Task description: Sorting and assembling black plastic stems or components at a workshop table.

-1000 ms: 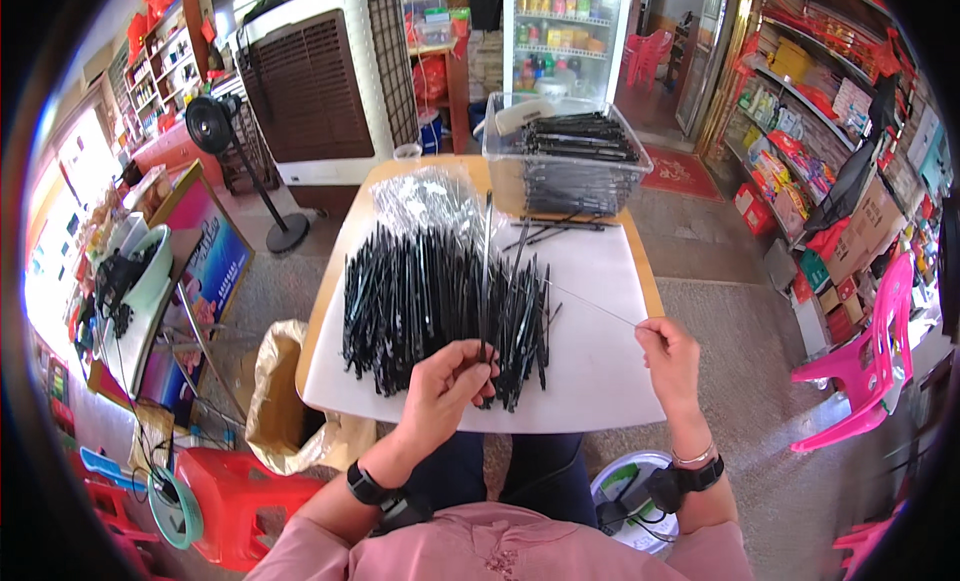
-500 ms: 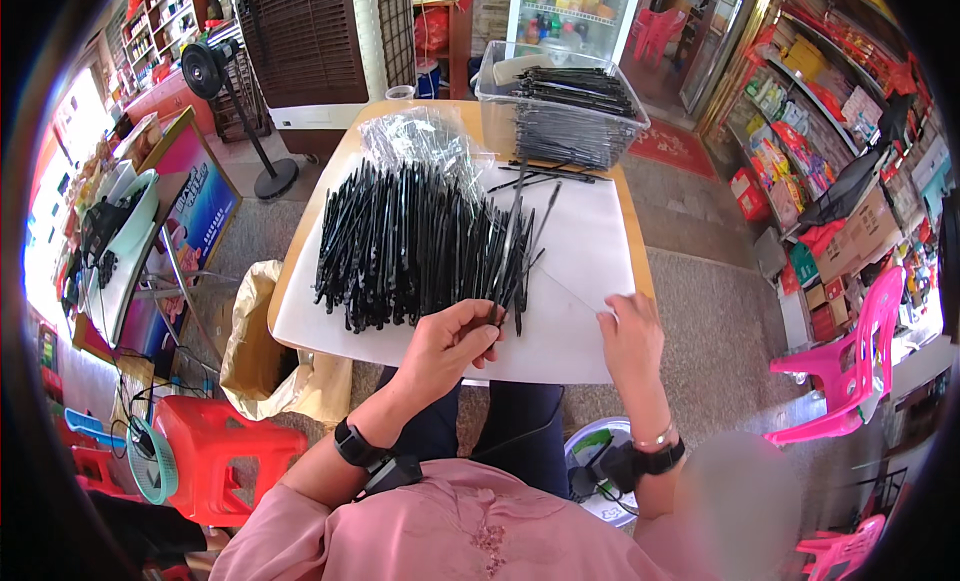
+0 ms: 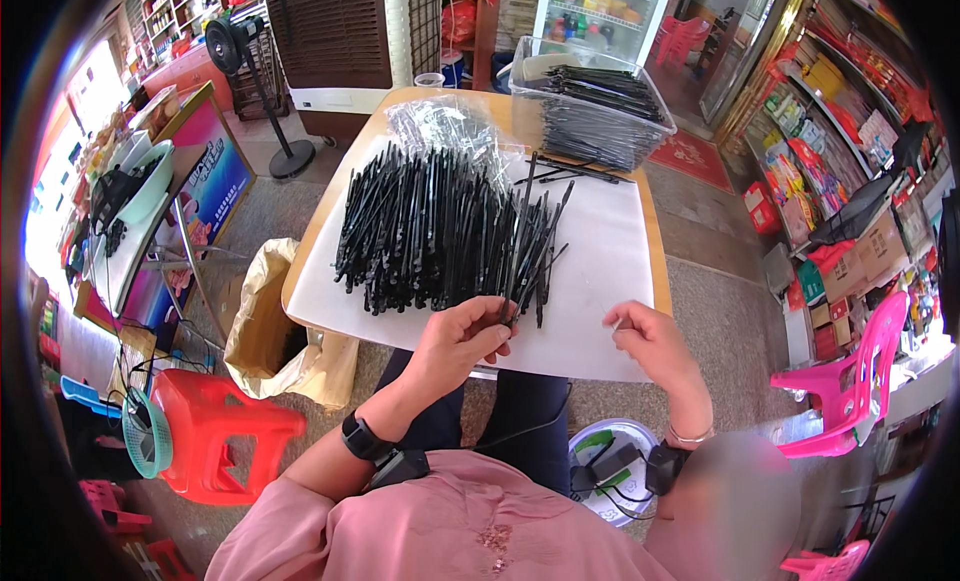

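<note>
My left hand (image 3: 462, 333) is at the near edge of the white-covered table (image 3: 598, 271). Its fingers pinch the lower end of a thin black stick (image 3: 521, 226), which points away from me. Beside it spreads a big heap of similar black sticks (image 3: 425, 231), with a few loose ones on its right side. My right hand (image 3: 658, 343) hovers over the table's near right part, apart from the sticks, thumb and fingers pressed together. Whatever it pinches is too small or too clear to make out. Crumpled clear plastic bags (image 3: 445, 121) lie behind the heap.
A clear plastic bin (image 3: 650, 131) of black sticks stands at the far right of the table, a clear cup (image 3: 429, 80) at the far left. Around are an open sack (image 3: 330, 366), a red stool (image 3: 215, 431), a white bucket (image 3: 600, 511) and a pink chair (image 3: 850, 376).
My right hand has drawn to the right and nearer to me; the thin clear line that ran from it toward the sticks no longer shows. My left hand keeps its pinch. The whole view has shifted slightly.
</note>
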`<state>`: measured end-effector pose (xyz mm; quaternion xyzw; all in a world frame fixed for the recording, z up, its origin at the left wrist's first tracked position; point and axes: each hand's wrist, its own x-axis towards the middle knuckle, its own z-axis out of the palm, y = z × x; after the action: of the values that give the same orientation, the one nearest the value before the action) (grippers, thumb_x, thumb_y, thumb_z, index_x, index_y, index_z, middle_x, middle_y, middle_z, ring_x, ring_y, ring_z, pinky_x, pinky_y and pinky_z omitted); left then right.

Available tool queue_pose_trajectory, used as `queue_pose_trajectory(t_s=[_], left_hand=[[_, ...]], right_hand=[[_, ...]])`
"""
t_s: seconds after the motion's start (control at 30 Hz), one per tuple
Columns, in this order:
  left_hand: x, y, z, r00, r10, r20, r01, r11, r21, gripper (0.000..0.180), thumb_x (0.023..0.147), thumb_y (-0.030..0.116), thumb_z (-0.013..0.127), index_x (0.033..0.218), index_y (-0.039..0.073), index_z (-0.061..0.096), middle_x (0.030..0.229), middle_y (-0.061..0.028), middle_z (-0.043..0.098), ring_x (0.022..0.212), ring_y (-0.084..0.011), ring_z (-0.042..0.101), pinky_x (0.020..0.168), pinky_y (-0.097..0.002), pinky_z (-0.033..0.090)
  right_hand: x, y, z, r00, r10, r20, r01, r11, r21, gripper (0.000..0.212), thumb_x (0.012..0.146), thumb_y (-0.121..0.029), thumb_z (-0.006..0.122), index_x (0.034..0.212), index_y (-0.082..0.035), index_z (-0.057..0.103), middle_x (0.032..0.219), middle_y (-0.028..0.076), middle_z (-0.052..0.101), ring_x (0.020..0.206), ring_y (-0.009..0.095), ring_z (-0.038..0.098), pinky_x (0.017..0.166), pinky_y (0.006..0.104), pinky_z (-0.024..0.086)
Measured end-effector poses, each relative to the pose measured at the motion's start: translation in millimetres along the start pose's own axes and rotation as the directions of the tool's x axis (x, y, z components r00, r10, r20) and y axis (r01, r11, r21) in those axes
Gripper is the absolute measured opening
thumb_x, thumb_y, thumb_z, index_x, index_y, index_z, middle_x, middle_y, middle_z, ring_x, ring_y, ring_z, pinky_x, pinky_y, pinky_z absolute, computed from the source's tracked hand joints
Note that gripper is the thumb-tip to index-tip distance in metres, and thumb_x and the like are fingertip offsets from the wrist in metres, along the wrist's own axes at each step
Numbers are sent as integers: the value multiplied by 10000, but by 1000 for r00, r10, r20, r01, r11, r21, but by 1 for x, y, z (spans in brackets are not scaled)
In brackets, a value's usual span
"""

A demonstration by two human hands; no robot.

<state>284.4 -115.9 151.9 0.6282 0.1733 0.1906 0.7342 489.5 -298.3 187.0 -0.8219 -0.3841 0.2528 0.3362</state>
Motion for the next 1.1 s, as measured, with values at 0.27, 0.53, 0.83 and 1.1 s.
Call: queue_pose_trajectory(t_s=[0.27, 0.53, 0.83, 1.1], left_hand=[[-3, 1, -25, 1000, 17, 10, -16, 990, -137, 249, 896, 30, 557, 1140, -20, 570, 907, -77, 650, 752, -118, 624, 638, -240, 501], [-19, 2, -47, 1000, -13, 12, 15, 980, -197, 276, 899, 46, 571, 1165, -28, 565, 899, -63, 640, 757, -113, 622, 642, -227, 509], [-36, 8, -57, 996, 44, 78, -30, 984, -174, 274, 892, 25, 568, 1160, -36, 562, 844, -36, 621, 720, -75, 584, 661, -211, 487], [-40, 5, -54, 984, 17, 176, 25, 973, -231, 283, 880, 14, 584, 1161, -16, 567, 832, -30, 625, 723, -81, 596, 642, -212, 487]], right_hand=[[-19, -21, 8, 997, -28, 65, -31, 660, 751, 129, 794, 15, 546, 890, 48, 626, 733, 53, 583, 608, 106, 551, 563, 244, 465], [19, -15, 42, 817, -175, -550, 282, 953, 115, 104, 855, -25, 558, 911, 8, 640, 815, 34, 608, 678, 92, 547, 600, 221, 453], [23, -50, 83, 781, 5, -624, 448, 691, 567, 123, 904, -54, 531, 963, 33, 595, 847, 94, 632, 706, 151, 621, 685, 267, 525], [9, -75, 118, 962, -23, -272, 265, 313, 912, 111, 898, -37, 518, 972, 29, 568, 842, 121, 631, 724, 206, 660, 671, 328, 574]])
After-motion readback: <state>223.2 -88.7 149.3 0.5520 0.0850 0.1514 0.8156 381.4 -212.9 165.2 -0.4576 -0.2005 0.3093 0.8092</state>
